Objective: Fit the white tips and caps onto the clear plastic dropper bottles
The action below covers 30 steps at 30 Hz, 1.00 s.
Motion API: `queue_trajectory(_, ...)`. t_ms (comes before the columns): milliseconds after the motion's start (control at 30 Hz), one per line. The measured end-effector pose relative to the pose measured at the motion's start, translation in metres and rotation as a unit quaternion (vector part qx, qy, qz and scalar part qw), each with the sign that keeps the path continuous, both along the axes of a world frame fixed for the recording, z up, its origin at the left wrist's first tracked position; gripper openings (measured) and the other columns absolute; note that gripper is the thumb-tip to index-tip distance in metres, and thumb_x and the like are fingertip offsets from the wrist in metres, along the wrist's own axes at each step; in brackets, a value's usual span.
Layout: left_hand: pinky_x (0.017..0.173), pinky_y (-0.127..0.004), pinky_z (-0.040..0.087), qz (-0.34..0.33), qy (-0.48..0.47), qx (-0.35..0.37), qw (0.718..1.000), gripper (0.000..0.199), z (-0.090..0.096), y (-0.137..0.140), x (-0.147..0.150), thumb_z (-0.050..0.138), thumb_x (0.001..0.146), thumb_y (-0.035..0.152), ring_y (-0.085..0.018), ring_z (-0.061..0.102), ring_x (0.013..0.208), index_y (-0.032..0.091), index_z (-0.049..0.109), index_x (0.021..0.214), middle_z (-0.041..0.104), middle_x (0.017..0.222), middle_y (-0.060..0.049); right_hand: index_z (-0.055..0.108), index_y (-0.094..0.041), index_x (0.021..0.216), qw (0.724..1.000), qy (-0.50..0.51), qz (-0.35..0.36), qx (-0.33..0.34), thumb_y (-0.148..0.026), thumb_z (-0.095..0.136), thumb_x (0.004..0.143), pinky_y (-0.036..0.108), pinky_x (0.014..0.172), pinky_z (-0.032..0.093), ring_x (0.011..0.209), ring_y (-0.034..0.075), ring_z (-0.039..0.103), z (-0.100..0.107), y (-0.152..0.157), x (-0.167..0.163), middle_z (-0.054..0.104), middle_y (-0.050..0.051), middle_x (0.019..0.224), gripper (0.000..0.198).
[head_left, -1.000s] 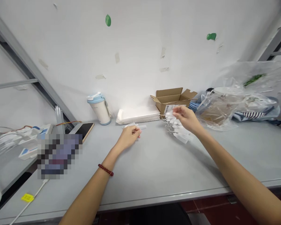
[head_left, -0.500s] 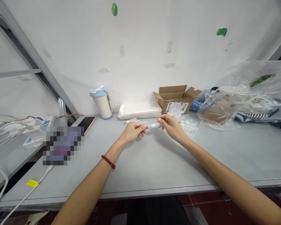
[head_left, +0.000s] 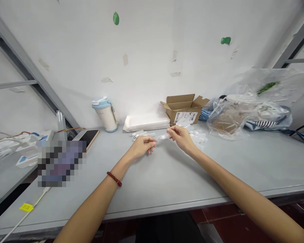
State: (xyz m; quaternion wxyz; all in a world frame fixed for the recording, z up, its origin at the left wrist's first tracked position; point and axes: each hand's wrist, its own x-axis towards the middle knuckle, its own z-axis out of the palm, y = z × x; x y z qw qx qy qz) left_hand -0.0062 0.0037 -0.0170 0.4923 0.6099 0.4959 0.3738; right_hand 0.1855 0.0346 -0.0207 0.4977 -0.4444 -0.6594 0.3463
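Observation:
Between my fingertips is a small clear-and-white tube (head_left: 163, 137), held roughly level a little above the grey table. My left hand (head_left: 142, 147) pinches its left end, the wrist wearing a dark red bead bracelet (head_left: 114, 179). The right end is pinched by my right hand (head_left: 181, 138). Fingers cover both ends, and fine detail is too small to make out. Behind my left hand lies a group of similar clear tubes (head_left: 139, 135). More clear and white pieces (head_left: 199, 136) are heaped beside and behind my right hand.
A stack of white trays (head_left: 147, 122) and an open cardboard box (head_left: 184, 116) stand against the wall. Left of them are a cream cup with blue lid (head_left: 106, 116), a phone (head_left: 90, 137) and a power strip (head_left: 27, 158). Plastic bags (head_left: 230, 118) lie at the right.
The view has shifted, so the surroundings sit slightly further left and lower. Both hands keep their pinch on the tube, which now looks a little more tilted.

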Motion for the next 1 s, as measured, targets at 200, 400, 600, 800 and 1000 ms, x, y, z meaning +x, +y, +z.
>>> queue_trajectory(200, 0.050, -0.024, 0.045, 0.000, -0.006, 0.016, 1.000, 0.020, 0.005, -0.001, 0.001, 0.068, 0.070, 0.030, -0.010, 0.056, 0.052, 0.011, 0.064, 0.073, 0.061, 0.065, -0.002, 0.061, -0.017, 0.074, 1.000, -0.021, 0.011, -0.004, -0.049, 0.065, 0.069, 0.025, 0.052, 0.035, 0.052, 0.011, 0.043, 0.004, -0.002, 0.002, 0.048, -0.004, 0.054, 0.033)
queue_trajectory(400, 0.052, -0.024, 0.044, 0.028, -0.063, -0.004, 0.998, 0.022, 0.006, -0.002, 0.000, 0.070, 0.069, 0.032, -0.010, 0.055, 0.056, 0.011, 0.065, 0.074, 0.062, 0.071, -0.004, 0.062, -0.016, 0.074, 0.998, 0.008, 0.039, -0.039, -0.050, 0.068, 0.067, 0.026, 0.053, 0.037, 0.053, 0.011, 0.046, 0.010, -0.008, 0.000, 0.052, -0.002, 0.055, 0.035)
queue_trajectory(600, 0.054, -0.024, 0.043, 0.016, -0.107, -0.033, 0.994, 0.025, 0.005, -0.004, 0.000, 0.073, 0.067, 0.034, -0.010, 0.054, 0.059, 0.011, 0.064, 0.071, 0.061, 0.073, -0.004, 0.062, -0.016, 0.074, 0.997, 0.036, 0.042, -0.048, -0.050, 0.070, 0.063, 0.026, 0.054, 0.038, 0.053, 0.011, 0.047, 0.008, -0.009, -0.002, 0.054, -0.002, 0.056, 0.037)
queue_trajectory(800, 0.056, -0.024, 0.043, 0.004, -0.108, -0.037, 0.993, 0.026, 0.005, -0.003, 0.000, 0.073, 0.067, 0.035, -0.010, 0.054, 0.060, 0.011, 0.064, 0.073, 0.060, 0.073, -0.004, 0.062, -0.016, 0.073, 0.995, 0.070, 0.032, -0.057, -0.049, 0.073, 0.061, 0.027, 0.056, 0.040, 0.055, 0.011, 0.049, 0.006, -0.007, -0.003, 0.055, -0.002, 0.057, 0.037)
queue_trajectory(1000, 0.055, -0.023, 0.042, 0.001, -0.121, -0.037, 0.992, 0.025, 0.006, -0.004, 0.000, 0.072, 0.068, 0.034, -0.009, 0.053, 0.060, 0.011, 0.062, 0.070, 0.059, 0.072, -0.003, 0.062, -0.016, 0.073, 0.995, 0.062, 0.037, -0.063, -0.048, 0.072, 0.063, 0.027, 0.056, 0.040, 0.054, 0.011, 0.049, 0.008, -0.010, -0.003, 0.056, -0.002, 0.057, 0.035)
